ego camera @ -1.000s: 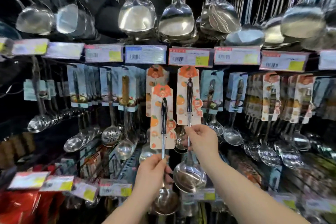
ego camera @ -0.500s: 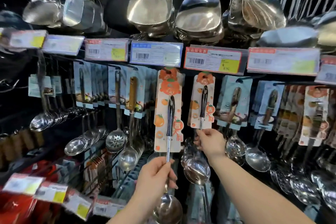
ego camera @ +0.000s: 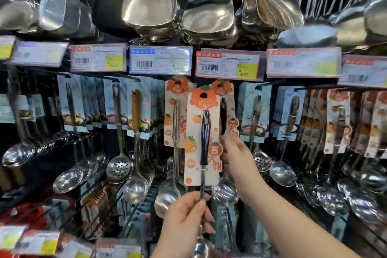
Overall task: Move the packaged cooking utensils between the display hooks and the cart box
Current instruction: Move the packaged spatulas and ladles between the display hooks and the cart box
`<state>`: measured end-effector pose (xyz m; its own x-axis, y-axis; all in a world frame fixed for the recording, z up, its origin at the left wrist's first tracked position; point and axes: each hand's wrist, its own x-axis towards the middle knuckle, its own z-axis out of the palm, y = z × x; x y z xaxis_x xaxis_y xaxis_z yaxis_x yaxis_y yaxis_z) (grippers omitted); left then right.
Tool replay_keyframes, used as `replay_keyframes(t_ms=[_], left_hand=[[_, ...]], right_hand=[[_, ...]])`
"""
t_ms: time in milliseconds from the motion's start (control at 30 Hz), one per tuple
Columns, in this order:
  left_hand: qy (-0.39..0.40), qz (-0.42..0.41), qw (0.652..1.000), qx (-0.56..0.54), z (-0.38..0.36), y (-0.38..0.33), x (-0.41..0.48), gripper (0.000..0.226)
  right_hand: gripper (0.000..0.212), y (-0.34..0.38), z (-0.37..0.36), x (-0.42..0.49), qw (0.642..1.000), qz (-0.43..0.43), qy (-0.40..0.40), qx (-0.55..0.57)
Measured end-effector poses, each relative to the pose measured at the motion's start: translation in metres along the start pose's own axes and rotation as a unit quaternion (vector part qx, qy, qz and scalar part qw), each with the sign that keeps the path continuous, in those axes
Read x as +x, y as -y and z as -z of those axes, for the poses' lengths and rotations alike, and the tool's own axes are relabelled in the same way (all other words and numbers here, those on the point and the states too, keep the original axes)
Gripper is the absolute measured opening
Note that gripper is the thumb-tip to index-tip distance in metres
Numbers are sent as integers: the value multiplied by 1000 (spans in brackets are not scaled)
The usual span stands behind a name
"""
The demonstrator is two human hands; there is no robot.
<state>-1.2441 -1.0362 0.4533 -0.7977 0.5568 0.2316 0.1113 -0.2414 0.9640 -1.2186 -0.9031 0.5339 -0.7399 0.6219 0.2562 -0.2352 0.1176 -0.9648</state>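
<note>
Raised upright, handle up, carded ladle [ego camera: 204, 138] pinched in left hand [ego camera: 186, 222] fingers; right hand [ego camera: 236, 159] perhaps grips neighbour [ego camera: 231, 123].

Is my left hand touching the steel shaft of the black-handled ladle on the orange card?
Touching. The head view shows the left hand pinching the steel shaft just below the orange card.
</note>
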Motion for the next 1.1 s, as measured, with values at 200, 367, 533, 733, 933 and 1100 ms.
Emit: replay_keyframes(t_ms=[200, 367, 533, 733, 933, 1100], left_hand=[[36, -9, 999, -3, -7, -7, -16, 31], [47, -14, 999, 0, -13, -18, -18, 33], [56, -27, 998, 27, -17, -32, -12, 24], [63, -26, 997, 39, -20, -36, -3, 25], [50, 6, 996, 74, -26, -22, 20, 22], [22, 6, 988, 152, -31, -8, 43, 19]], right_hand=[[16, 35, -5, -27, 993, 89, 53, 48], [13, 47, -5, -33, 989, 130, 22, 70], [13, 54, -6, -26, 986, 140, 8, 91], [14, 51, -4, -9, 985, 134, -9, 106], [11, 37, 0, 14, 990, 122, -27, 62], [18, 28, 4, 47, 995, 90, -48, 4]])
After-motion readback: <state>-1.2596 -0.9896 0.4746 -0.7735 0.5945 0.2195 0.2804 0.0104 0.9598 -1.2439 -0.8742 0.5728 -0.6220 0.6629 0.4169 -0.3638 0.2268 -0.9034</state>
